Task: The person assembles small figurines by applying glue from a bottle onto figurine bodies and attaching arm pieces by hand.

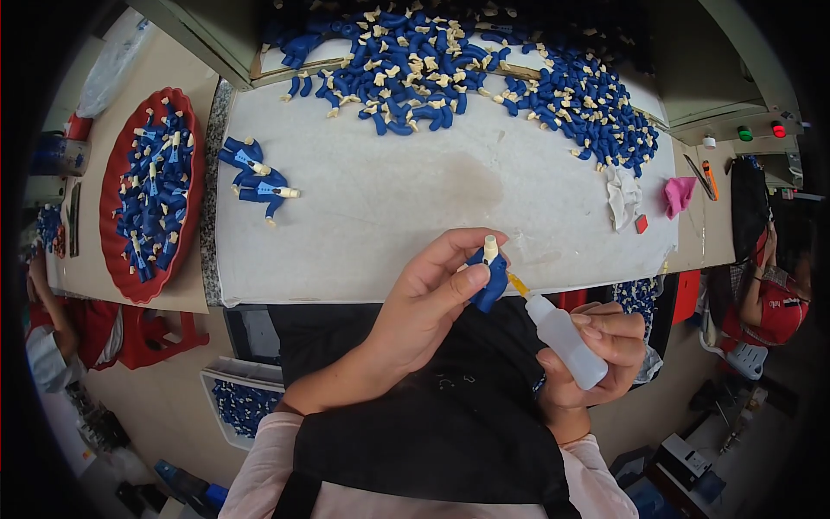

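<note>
Between the thumb and fingers of my left hand (425, 298) is a small blue figurine body (492, 290) with a cream neck piece on top. My right hand (601, 350) is wrapped round a white squeeze bottle (566, 340), tilted so its thin yellow nozzle points up and left. The nozzle tip is at the right side of the figurine body; whether it touches cannot be told. Two blue figurine bodies with arms (262, 188) lie on the white work surface (363, 208) to the left. At the back is a heap of blue arms with cream hands (406, 73).
A red oval tray (111, 221) of figurine bodies stands at the left. Another heap of arms (596, 112) lies back right, near a crumpled white cloth (622, 199), a pink cloth (679, 197) and an orange cutter (711, 180). Co-workers sit at both sides.
</note>
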Tool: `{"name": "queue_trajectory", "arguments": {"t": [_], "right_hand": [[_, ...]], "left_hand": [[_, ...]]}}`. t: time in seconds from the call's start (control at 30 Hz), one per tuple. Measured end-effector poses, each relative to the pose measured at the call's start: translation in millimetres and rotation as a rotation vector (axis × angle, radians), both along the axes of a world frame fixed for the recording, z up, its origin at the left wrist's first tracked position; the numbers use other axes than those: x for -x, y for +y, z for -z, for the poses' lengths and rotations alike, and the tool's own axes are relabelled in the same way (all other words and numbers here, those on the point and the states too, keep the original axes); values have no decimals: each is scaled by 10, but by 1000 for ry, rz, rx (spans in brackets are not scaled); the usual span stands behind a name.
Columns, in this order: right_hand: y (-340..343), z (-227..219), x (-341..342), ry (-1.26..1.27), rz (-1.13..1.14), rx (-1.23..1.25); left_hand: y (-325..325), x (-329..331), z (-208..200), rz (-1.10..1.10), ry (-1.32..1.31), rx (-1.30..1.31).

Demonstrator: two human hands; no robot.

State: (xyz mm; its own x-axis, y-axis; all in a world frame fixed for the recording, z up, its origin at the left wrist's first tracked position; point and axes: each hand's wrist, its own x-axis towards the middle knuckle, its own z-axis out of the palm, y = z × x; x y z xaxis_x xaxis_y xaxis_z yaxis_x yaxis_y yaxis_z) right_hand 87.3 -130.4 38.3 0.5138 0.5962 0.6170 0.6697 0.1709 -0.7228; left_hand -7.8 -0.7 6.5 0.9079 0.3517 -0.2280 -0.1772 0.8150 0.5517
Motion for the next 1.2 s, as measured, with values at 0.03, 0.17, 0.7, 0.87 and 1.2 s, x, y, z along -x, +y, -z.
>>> {"name": "queue_trajectory", "arguments": {"t": [0.03, 0.17, 0.7, 0.87, 1.2], "right_hand": [[3, -7, 0, 1, 1, 3], [-1, -18, 6, 32, -4, 11], [2, 25, -23, 98, 1, -41], [-23, 29, -25, 89, 9, -49], [4, 12, -28, 56, 19, -27]], "left_hand": [[1, 0, 2, 3, -4, -5], [-5, -5, 5, -2, 2, 0], [-5, -4, 10, 88, -17, 79], [-7, -4, -2, 67, 1, 46], [-39, 6, -24, 14, 49, -3]]}}
